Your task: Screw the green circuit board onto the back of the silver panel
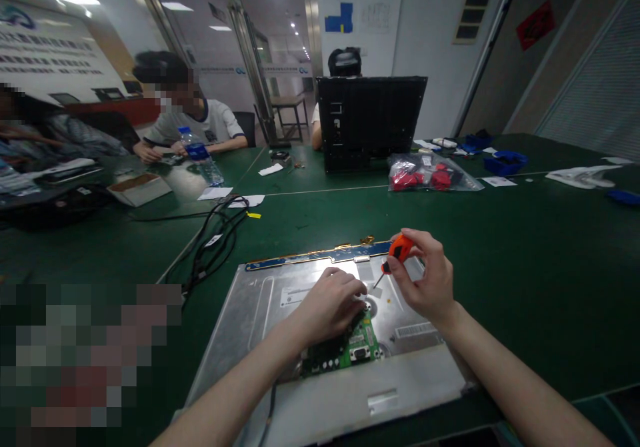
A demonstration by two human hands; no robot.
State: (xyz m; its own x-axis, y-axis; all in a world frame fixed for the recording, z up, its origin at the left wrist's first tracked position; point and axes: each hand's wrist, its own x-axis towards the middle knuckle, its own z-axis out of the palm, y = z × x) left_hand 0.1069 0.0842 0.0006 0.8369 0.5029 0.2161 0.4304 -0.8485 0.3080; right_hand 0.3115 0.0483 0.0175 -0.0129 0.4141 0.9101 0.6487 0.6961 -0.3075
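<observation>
A silver metal display panel (260,313) lies face down on the green table in front of me, with a blue strip board (320,257) along its far edge. A green circuit board (357,347) sits on its middle. My left hand (330,303) rests curled on the panel, just above the green board, fingers pressed together on something I cannot make out. My right hand (425,280) is closed around a small orange-handled screwdriver (397,252), its tip pointing down-left toward the panel near my left fingertips.
Black cables (215,240) loop left of the panel. A black monitor back (370,120) stands across the table with a person behind it. A plastic bag of red parts (430,175), a water bottle (200,155), a cardboard box (137,188) and blue trays (505,163) lie further off. Other people sit at left.
</observation>
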